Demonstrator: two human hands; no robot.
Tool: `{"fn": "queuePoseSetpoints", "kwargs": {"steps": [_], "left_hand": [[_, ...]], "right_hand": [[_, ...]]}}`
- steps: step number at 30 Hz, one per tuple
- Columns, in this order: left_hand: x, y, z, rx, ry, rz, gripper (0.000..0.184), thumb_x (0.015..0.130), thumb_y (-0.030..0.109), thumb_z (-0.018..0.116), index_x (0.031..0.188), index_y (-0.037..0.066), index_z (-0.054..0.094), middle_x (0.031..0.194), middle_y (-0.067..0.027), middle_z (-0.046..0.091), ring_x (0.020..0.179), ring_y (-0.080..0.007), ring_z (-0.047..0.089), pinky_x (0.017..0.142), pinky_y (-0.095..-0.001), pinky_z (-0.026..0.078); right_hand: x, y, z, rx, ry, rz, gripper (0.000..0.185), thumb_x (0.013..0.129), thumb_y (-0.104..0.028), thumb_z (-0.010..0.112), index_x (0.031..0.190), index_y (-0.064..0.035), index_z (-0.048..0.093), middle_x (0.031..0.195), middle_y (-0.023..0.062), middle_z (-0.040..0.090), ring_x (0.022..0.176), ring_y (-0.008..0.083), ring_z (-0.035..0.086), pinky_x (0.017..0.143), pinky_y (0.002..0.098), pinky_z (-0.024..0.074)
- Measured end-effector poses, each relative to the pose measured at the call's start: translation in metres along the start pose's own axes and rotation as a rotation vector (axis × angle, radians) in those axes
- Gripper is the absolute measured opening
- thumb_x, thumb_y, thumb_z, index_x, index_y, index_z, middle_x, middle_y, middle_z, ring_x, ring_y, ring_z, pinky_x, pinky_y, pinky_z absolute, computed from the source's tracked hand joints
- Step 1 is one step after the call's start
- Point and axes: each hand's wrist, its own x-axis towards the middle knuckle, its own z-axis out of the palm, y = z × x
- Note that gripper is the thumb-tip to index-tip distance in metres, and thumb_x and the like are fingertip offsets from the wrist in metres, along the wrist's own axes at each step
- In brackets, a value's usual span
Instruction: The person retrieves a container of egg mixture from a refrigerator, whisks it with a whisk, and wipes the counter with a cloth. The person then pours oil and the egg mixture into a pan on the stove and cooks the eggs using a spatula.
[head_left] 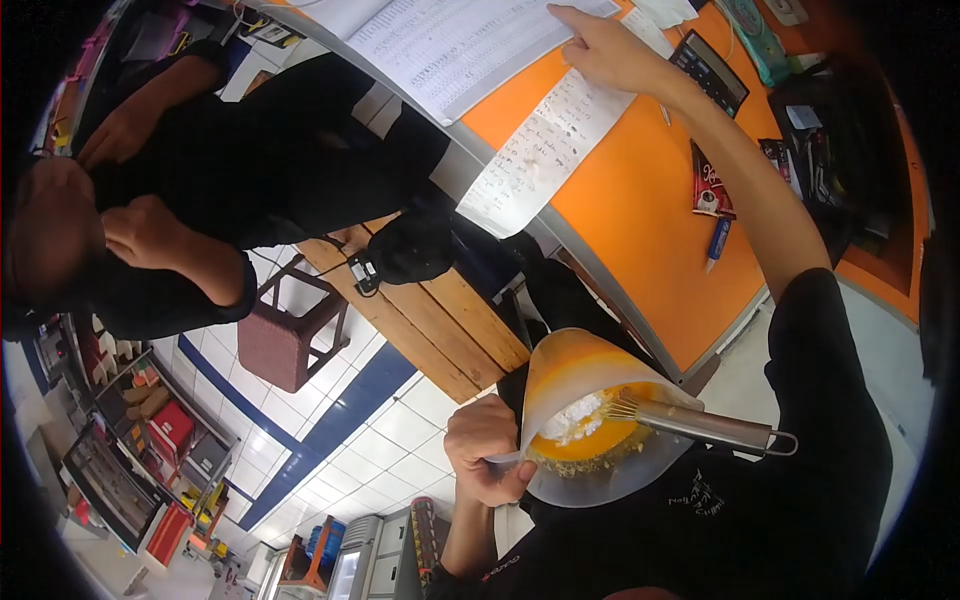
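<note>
My left hand [485, 447] is closed around the handle of a translucent plastic jug [560, 365], held tilted against my black shirt. Inside the jug lie a yellow liquid [608, 437] like beaten egg, a heap of white powder [578, 418] and brownish bits. A metal whisk [700, 423] leans in it, wires in the mix and handle over the rim. Stretched over the orange table, my right hand [612, 52] points its index finger at a printed sheet [460, 55] full of rows. Beneath that hand is a long handwritten paper strip [545, 150], hanging past the table edge.
On the orange table [630, 260] are a calculator [708, 72], a red packet [708, 182] and a blue tube-like item [717, 243]. A wooden bench [430, 320] and a brown stool [290, 340] stand on the tiled floor. Another person [180, 190] in black is at the left.
</note>
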Motion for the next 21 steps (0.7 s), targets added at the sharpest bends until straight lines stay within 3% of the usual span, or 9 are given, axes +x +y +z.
{"fn": "queuePoseSetpoints", "kwargs": {"steps": [12,15,17,18,20,21], "left_hand": [[-0.009,0.002,-0.004,0.022,-0.009,0.001,0.033,0.065,0.019,0.074,0.051,0.007,0.046,0.048,-0.0049,0.039,0.040,-0.0251,0.038,0.050,-0.0358,0.027],[-0.011,0.004,-0.004,0.052,-0.018,-0.040,0.037,0.071,0.028,0.078,0.055,0.002,0.057,0.050,-0.0051,0.051,0.044,-0.0219,0.047,0.054,-0.0355,0.033],[-0.003,0.010,0.001,0.049,-0.010,-0.041,0.032,0.062,0.018,0.072,0.051,0.008,0.044,0.047,-0.0044,0.038,0.040,-0.0249,0.037,0.050,-0.0358,0.026],[-0.004,0.009,0.001,0.044,-0.008,-0.039,0.032,0.062,0.018,0.072,0.051,0.008,0.044,0.047,-0.0044,0.038,0.040,-0.0249,0.037,0.050,-0.0358,0.026],[-0.010,0.006,-0.003,0.078,-0.034,-0.042,0.031,0.068,0.024,0.076,0.056,0.002,0.058,0.052,-0.0061,0.052,0.045,-0.0222,0.048,0.054,-0.0352,0.034],[-0.011,0.005,-0.003,0.078,-0.032,-0.037,0.031,0.068,0.024,0.076,0.056,0.002,0.058,0.052,-0.0061,0.052,0.045,-0.0222,0.048,0.054,-0.0352,0.034]], "right_hand": [[-0.006,-0.010,-0.001,0.037,0.027,0.033,0.068,0.092,-0.020,0.061,0.149,0.0095,0.038,0.117,0.0347,0.065,0.106,0.0440,0.066,0.089,0.0455,0.0530],[-0.004,-0.001,0.010,-0.007,0.100,0.018,0.062,0.095,-0.030,0.064,0.144,0.0047,0.050,0.113,0.0290,0.069,0.099,0.0382,0.068,0.086,0.0443,0.0537],[-0.001,0.007,0.027,-0.151,0.144,0.017,0.061,0.098,-0.021,0.057,0.153,0.0002,0.041,0.133,0.0287,0.059,0.116,0.0383,0.063,0.102,0.0445,0.0485],[0.000,0.013,0.032,-0.157,0.142,0.015,0.061,0.098,-0.021,0.057,0.153,0.0002,0.041,0.133,0.0287,0.059,0.116,0.0383,0.063,0.102,0.0445,0.0485],[0.002,0.015,0.037,-0.219,0.242,-0.060,0.069,0.097,-0.026,0.058,0.155,0.0017,0.036,0.144,0.0303,0.054,0.130,0.0423,0.056,0.111,0.0469,0.0429],[0.002,0.013,0.036,-0.221,0.244,-0.064,0.069,0.097,-0.026,0.058,0.155,0.0017,0.036,0.144,0.0303,0.054,0.130,0.0423,0.056,0.111,0.0469,0.0429]]}}
